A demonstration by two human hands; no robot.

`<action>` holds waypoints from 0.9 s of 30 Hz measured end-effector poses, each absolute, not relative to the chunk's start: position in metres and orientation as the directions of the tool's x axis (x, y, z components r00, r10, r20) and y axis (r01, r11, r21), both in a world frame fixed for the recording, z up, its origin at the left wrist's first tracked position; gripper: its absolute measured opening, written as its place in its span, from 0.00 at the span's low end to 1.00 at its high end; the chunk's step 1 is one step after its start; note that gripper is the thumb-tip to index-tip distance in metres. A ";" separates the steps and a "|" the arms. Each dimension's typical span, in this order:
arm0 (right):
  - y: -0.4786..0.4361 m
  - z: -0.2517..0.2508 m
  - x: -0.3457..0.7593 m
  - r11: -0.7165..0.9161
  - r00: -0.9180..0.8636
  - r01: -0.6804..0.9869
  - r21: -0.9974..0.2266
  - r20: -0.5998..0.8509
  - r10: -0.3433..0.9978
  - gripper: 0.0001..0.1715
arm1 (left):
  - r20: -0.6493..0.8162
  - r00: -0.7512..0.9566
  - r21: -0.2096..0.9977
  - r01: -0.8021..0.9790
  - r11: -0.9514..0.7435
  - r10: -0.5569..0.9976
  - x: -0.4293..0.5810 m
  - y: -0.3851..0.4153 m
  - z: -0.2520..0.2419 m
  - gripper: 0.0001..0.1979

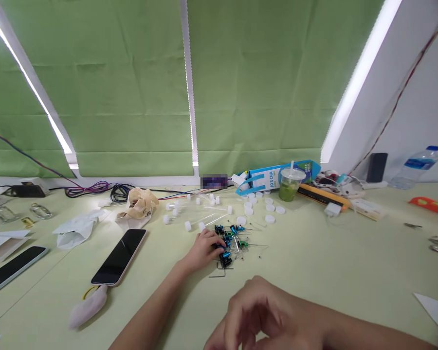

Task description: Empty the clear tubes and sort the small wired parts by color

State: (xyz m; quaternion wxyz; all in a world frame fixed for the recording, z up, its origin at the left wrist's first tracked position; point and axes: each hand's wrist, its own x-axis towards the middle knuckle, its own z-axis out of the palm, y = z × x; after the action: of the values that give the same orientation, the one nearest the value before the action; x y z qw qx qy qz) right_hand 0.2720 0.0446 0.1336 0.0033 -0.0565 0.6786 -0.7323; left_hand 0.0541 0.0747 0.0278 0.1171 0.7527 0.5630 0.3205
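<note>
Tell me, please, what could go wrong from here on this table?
First, the small blue, green and black parts lie in a tangled heap under the left hand; pulling one out might drag or scatter others, with thin rods sticking out.

Second, the cup of green drink stands close to the loose white caps; if a reaching arm knocked it, the drink might leak over them.

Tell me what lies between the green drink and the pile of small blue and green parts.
Several white caps lie between the drink and the pile, as the head view shows.
</note>
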 end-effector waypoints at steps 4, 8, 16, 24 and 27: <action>0.046 0.146 0.269 -0.051 -0.990 -0.113 -0.992 0.116 -0.075 0.21 | 0.349 0.165 0.533 0.774 -0.341 0.922 0.054 0.075 0.027 0.09; 0.050 0.133 0.264 0.404 -0.995 -0.091 -0.910 0.096 -0.008 0.21 | 0.348 0.174 0.522 0.780 -0.344 0.921 0.052 0.076 0.027 0.09; 0.073 0.028 0.231 0.936 -0.932 0.282 -0.211 0.174 0.320 0.15 | 0.291 0.232 0.442 0.828 -0.345 0.928 0.048 0.068 0.035 0.15; 0.089 0.015 0.225 0.824 -0.862 0.403 -0.399 0.138 0.488 0.01 | 0.345 0.162 0.531 0.778 -0.335 0.924 0.041 0.071 0.035 0.11; 0.092 0.014 0.226 0.823 -0.864 0.412 -0.391 0.120 0.489 0.04 | 0.352 0.062 0.699 0.646 -0.306 0.934 0.037 0.073 0.036 0.12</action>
State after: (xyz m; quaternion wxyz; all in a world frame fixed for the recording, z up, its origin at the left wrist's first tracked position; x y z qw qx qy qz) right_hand 0.2263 0.0923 0.0139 -0.1079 0.2375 0.9486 -0.1790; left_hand 0.0367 0.0729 0.0364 0.1827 0.7053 0.5600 0.3944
